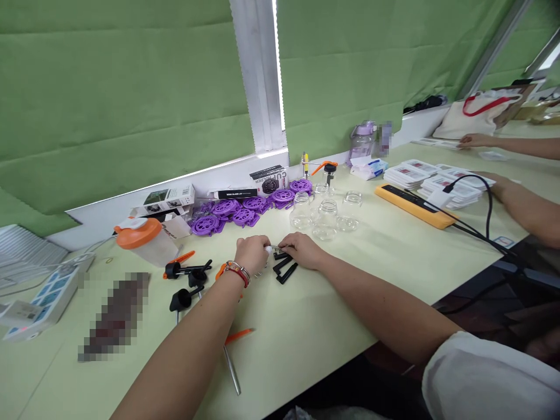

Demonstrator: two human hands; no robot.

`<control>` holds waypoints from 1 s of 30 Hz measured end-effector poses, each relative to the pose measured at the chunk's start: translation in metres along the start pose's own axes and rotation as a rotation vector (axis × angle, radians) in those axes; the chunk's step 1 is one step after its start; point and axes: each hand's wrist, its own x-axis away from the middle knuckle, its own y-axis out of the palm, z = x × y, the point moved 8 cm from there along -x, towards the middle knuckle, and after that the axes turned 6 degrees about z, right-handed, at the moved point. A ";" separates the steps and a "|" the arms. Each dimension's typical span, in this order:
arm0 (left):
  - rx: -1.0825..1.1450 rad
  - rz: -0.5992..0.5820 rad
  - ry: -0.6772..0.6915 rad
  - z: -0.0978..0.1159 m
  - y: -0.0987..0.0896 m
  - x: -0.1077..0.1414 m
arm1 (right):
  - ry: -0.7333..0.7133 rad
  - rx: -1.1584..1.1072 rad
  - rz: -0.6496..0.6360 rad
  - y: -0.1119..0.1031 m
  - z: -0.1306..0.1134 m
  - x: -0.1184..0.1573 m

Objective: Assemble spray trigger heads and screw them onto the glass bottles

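Note:
My left hand (pixel 252 254), a metal bracelet and red band at its wrist, is closed with a small white piece (pixel 268 249) at its fingertips. Fingers of my right hand (pixel 303 251) close on one end of a thin metal spring (pixel 276 248), which spans the gap between the hands. Whether the spring touches the white piece I cannot tell. Several black plastic parts (pixel 286 272) lie on the table just below my right hand. More spring coils (pixel 261 272) show beside my left wrist, partly covered by it.
Glass jars (pixel 324 220) stand behind my hands. Purple slotted discs (pixel 245 216) are piled at the back, near boxes (pixel 268 182). Black cups with handles (pixel 181 300) and an orange-lidded shaker (pixel 144 240) sit left. Rightward are a yellow power strip (pixel 413 205) and another person's hands (pixel 475 140).

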 end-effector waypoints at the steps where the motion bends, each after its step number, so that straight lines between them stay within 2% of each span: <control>1: -0.015 0.000 0.012 0.002 -0.001 0.000 | 0.005 -0.005 -0.001 -0.001 0.000 0.000; 10: -0.131 0.011 0.091 0.014 -0.006 0.002 | 0.016 -0.002 0.000 0.000 0.002 0.000; 17: -0.142 0.026 0.027 0.009 -0.014 0.001 | 0.071 -0.097 0.045 -0.007 0.008 0.002; 25: -0.132 -0.008 0.037 0.012 -0.009 0.003 | -0.013 0.011 0.000 -0.005 0.003 0.003; 30: -0.142 -0.014 0.035 0.015 -0.015 0.000 | -0.010 0.021 -0.004 -0.004 0.003 0.002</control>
